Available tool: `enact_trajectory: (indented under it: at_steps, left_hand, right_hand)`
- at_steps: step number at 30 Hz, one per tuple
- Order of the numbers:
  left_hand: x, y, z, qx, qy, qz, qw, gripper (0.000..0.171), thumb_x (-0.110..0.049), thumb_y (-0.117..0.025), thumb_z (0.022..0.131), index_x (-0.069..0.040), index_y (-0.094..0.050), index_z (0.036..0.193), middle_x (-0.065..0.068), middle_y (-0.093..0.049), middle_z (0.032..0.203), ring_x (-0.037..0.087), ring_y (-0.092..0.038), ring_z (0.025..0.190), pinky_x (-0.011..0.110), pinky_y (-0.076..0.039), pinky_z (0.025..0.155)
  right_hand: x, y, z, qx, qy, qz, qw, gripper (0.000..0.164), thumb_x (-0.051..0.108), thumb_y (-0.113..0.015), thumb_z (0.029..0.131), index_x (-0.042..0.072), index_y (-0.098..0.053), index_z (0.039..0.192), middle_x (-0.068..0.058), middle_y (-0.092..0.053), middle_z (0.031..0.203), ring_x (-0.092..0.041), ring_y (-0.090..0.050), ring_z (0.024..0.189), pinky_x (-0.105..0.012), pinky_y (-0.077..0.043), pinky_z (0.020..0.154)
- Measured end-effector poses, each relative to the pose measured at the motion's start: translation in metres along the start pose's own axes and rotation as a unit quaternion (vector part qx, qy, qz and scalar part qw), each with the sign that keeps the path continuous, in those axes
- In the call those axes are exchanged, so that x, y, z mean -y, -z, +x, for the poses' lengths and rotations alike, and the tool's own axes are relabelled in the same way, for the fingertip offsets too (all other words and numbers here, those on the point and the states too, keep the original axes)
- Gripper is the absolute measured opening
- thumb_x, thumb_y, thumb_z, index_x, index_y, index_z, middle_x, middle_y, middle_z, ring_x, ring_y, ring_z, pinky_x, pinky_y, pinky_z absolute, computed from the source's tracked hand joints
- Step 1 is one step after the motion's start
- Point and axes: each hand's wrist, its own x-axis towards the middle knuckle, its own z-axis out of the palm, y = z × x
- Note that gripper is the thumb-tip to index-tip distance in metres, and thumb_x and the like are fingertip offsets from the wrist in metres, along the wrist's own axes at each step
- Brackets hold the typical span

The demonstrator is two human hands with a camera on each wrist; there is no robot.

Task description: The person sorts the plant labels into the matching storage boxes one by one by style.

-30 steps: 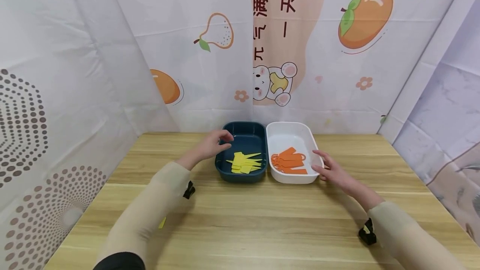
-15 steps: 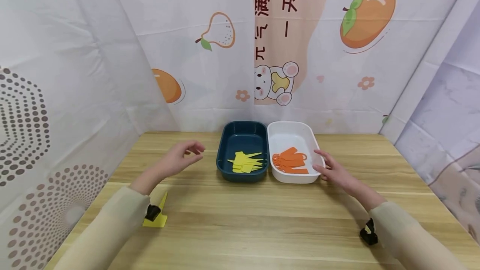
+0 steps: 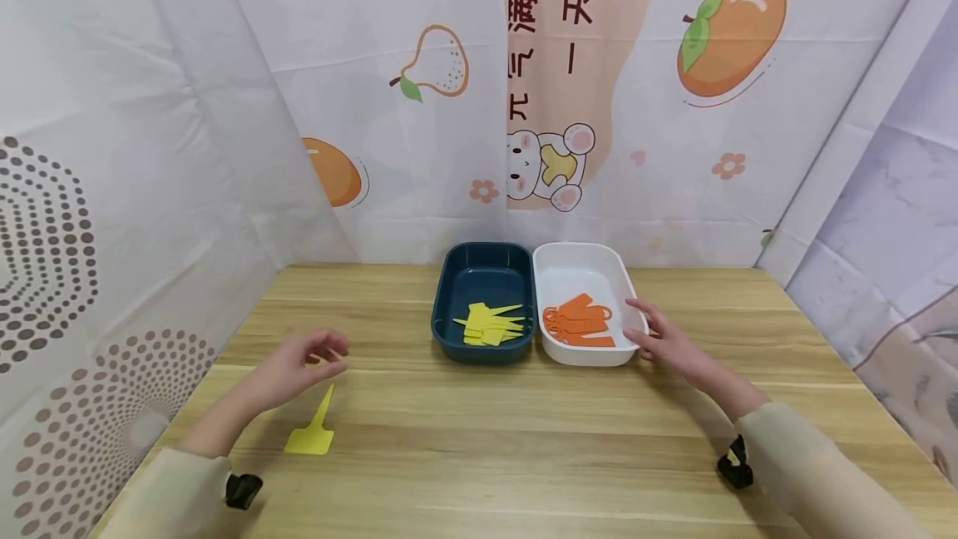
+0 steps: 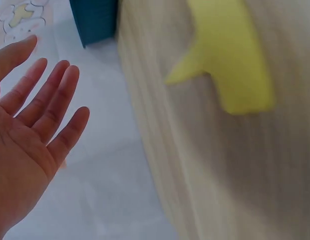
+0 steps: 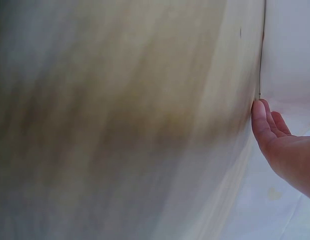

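My left hand (image 3: 299,364) hovers over the table's left side with nothing in it; in the left wrist view its fingers (image 4: 62,95) are spread. Just below it lies a yellow T-shaped plant label (image 3: 310,439), its pointed stem away from me. Several more yellow plant labels (image 3: 490,327) are piled in the dark blue bin (image 3: 486,250). Orange tags with loops (image 3: 580,323) lie in the white bin (image 3: 580,252) beside it. My right hand (image 3: 666,343) touches that white bin's right rim with fairly straight fingers; some fingers are partly hidden.
The two bins stand side by side at the back of the wooden table (image 3: 479,439), near a printed curtain (image 3: 419,148). Curtains also hang along the left and right. Black wrist-camera mounts (image 3: 243,491) sit below both forearms.
My left hand has moved from the dark blue bin's left edge leftward and toward me, uncovering the single yellow plant label. The right hand stays at the white bin.
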Motion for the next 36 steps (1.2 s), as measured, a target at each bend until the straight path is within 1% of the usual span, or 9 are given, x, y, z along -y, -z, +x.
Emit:
enact_trajectory:
  at_steps: [3,6,9,13,16,20,30,33,36]
  left_hand:
    - [0.008,0.002,-0.013,-0.007,0.001,-0.002,1.0,0.022,-0.009,-0.069,0.09,0.003,-0.063,0.107,0.012,-0.066,0.101,0.015,-0.062,0.086,0.033,-0.052,0.077]
    - [0.016,0.004,-0.025,-0.003,0.009,-0.004,0.9999,0.02,-0.007,-0.07,0.089,0.003,-0.063,0.104,0.008,-0.066,0.094,0.012,-0.061,0.08,0.028,-0.052,0.07]
    - [0.024,0.004,-0.035,0.018,0.027,-0.001,0.9995,0.022,-0.01,-0.073,0.087,0.002,-0.063,0.103,0.004,-0.064,0.09,0.009,-0.059,0.076,0.027,-0.051,0.066]
    - [0.033,0.001,-0.044,0.044,0.063,-0.012,0.9969,0.031,-0.012,-0.078,0.081,0.0,-0.061,0.103,0.005,-0.061,0.092,0.01,-0.057,0.075,0.026,-0.05,0.065]
    - [0.037,-0.004,-0.046,0.06,0.077,-0.023,0.9949,0.037,-0.011,-0.081,0.077,0.002,-0.06,0.105,0.007,-0.061,0.096,0.014,-0.057,0.079,0.025,-0.051,0.068]
    - [0.039,-0.008,-0.043,0.072,0.068,-0.033,0.9945,0.044,-0.011,-0.082,0.076,0.003,-0.059,0.11,0.009,-0.061,0.103,0.021,-0.058,0.089,0.027,-0.053,0.072]
    - [0.034,-0.016,-0.03,0.09,0.035,-0.031,0.9948,0.045,-0.018,-0.081,0.078,-0.002,-0.061,0.115,0.008,-0.065,0.112,0.025,-0.061,0.098,0.03,-0.053,0.08]
    - [0.032,-0.016,-0.034,0.085,0.019,-0.013,0.9961,0.048,-0.019,-0.082,0.077,0.0,-0.06,0.115,0.009,-0.064,0.11,0.028,-0.06,0.099,0.032,-0.052,0.081]
    - [0.03,-0.015,-0.042,0.072,0.029,0.021,0.9967,0.052,-0.024,-0.085,0.073,-0.001,-0.06,0.111,0.006,-0.061,0.103,0.025,-0.057,0.093,0.032,-0.05,0.078]
  right_hand:
    - [-0.001,0.0,0.0,0.001,0.0,0.001,1.0,0.064,0.019,-0.056,0.1,0.003,-0.02,0.151,-0.035,-0.039,0.129,-0.024,-0.054,0.092,-0.026,-0.05,0.068]
    - [-0.002,0.0,-0.001,0.0,-0.001,0.002,1.0,0.064,0.018,-0.056,0.1,0.003,-0.02,0.151,-0.035,-0.039,0.128,-0.024,-0.054,0.091,-0.026,-0.049,0.067]
    - [-0.003,0.0,-0.001,-0.003,0.0,0.004,1.0,0.064,0.017,-0.056,0.1,0.004,-0.021,0.151,-0.035,-0.039,0.129,-0.025,-0.054,0.092,-0.027,-0.05,0.068]
    - [-0.003,0.0,0.0,-0.005,0.005,0.004,1.0,0.063,0.018,-0.056,0.1,0.004,-0.021,0.151,-0.036,-0.038,0.131,-0.025,-0.054,0.092,-0.027,-0.05,0.069]
    - [-0.004,0.0,0.0,-0.001,0.008,0.01,1.0,0.063,0.016,-0.056,0.1,0.002,-0.021,0.15,-0.034,-0.041,0.124,-0.022,-0.054,0.084,-0.026,-0.048,0.064]
    - [-0.004,0.0,0.0,0.002,0.007,0.019,1.0,0.062,0.014,-0.056,0.1,0.001,-0.02,0.15,-0.027,-0.044,0.114,-0.019,-0.049,0.071,-0.025,-0.043,0.059]
    - [0.001,0.0,-0.001,0.001,0.001,0.006,1.0,0.064,0.016,-0.055,0.1,0.003,-0.02,0.151,-0.025,-0.044,0.111,-0.019,-0.047,0.068,-0.025,-0.042,0.059]
    - [0.001,0.0,-0.001,0.003,0.001,0.009,1.0,0.063,0.016,-0.055,0.101,0.002,-0.019,0.151,-0.021,-0.045,0.106,-0.018,-0.045,0.066,-0.025,-0.041,0.058]
    - [0.001,0.0,-0.002,0.002,0.002,0.015,1.0,0.063,0.015,-0.055,0.101,0.002,-0.019,0.151,-0.018,-0.044,0.102,-0.017,-0.044,0.064,-0.025,-0.04,0.057]
